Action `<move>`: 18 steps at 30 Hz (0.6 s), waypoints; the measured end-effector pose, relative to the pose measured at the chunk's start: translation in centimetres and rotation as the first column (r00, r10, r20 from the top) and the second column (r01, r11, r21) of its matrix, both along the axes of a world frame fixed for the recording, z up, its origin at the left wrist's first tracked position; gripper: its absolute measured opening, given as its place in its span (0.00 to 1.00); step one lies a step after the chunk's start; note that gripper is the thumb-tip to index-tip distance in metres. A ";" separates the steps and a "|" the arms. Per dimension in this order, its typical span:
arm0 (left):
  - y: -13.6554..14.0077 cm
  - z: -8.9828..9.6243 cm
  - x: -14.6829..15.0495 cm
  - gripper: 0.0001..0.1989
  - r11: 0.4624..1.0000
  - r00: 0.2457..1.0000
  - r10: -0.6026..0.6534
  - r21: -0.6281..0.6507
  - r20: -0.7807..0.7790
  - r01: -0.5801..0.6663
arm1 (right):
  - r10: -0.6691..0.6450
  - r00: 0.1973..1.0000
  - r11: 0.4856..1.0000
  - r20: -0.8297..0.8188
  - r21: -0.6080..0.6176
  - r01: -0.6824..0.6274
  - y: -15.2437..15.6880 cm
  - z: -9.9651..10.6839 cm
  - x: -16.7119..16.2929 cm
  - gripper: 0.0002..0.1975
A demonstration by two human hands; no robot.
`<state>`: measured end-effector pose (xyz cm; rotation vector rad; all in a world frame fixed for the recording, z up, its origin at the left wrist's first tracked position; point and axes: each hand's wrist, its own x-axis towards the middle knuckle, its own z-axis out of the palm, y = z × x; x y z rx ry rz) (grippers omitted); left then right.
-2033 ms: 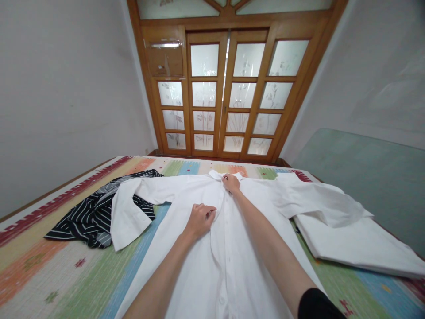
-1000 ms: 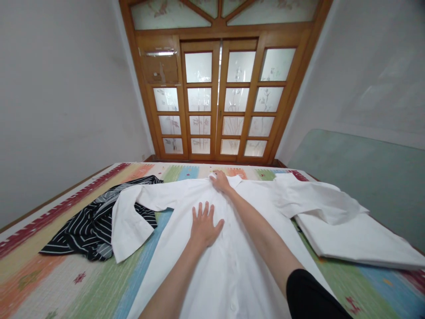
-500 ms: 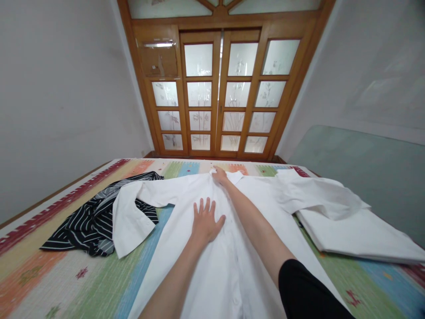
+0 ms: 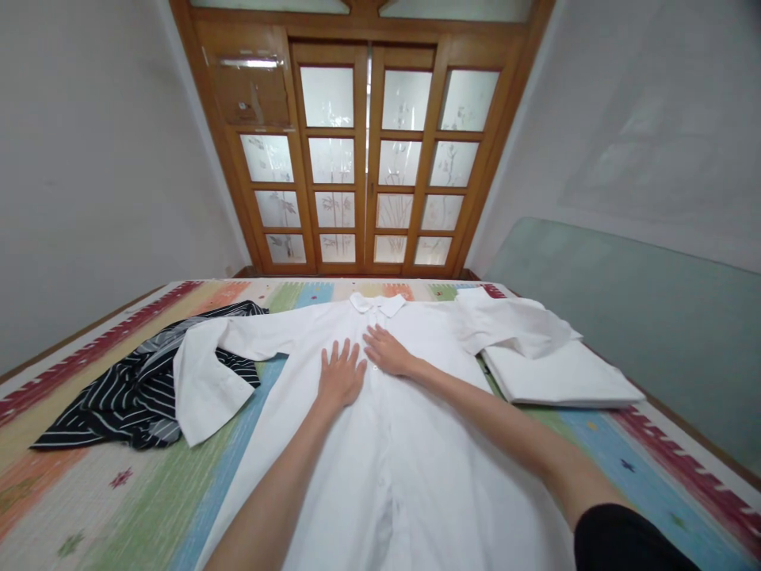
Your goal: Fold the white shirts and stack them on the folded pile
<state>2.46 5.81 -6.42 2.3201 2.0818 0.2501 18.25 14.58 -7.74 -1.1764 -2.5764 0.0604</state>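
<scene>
A white button-up shirt (image 4: 428,444) lies spread front side up, its collar (image 4: 378,304) pointing toward the door. My left hand (image 4: 341,374) rests flat on the chest of the shirt, fingers apart, left of the button line. Just right of it, my right hand (image 4: 388,350) lies on the upper placket below the collar, with its fingers stretched out. Neither hand grips the cloth. The shirt's left-side sleeve (image 4: 211,381) bends down over a striped garment, and the right-side sleeve (image 4: 517,325) lies across folded white cloth.
A black-and-white striped garment (image 4: 128,396) lies crumpled at the left. Folded white cloth (image 4: 559,377) is at the right. Beneath everything is a colourful striped bed cover (image 4: 143,492). A pale green headboard-like panel (image 4: 630,293) stands along the right, and wooden glazed doors (image 4: 360,159) are beyond.
My right hand has come back from the collar to the upper chest of the shirt, its fingers now spread. My left hand still lies flat on the shirt. The view has shifted slightly right.
</scene>
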 end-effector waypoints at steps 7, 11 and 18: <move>-0.1 0.3 0.0 0.29 0.998 0.998 0.038 0.039 0.046 -0.040 | 0.186 0.977 0.982 0.106 0.015 -0.188 -11.0 0.3 2.7 0.26; 0.0 0.4 -0.9 0.29 1.000 0.999 0.018 -0.002 0.040 -0.018 | 0.256 0.962 0.966 0.089 -0.002 -0.257 -15.2 0.9 4.7 0.26; 0.3 0.6 -7.7 0.31 0.990 0.990 0.135 -0.039 -0.044 -0.137 | 0.257 0.965 0.966 0.052 -0.019 -0.256 -19.0 1.4 7.9 0.29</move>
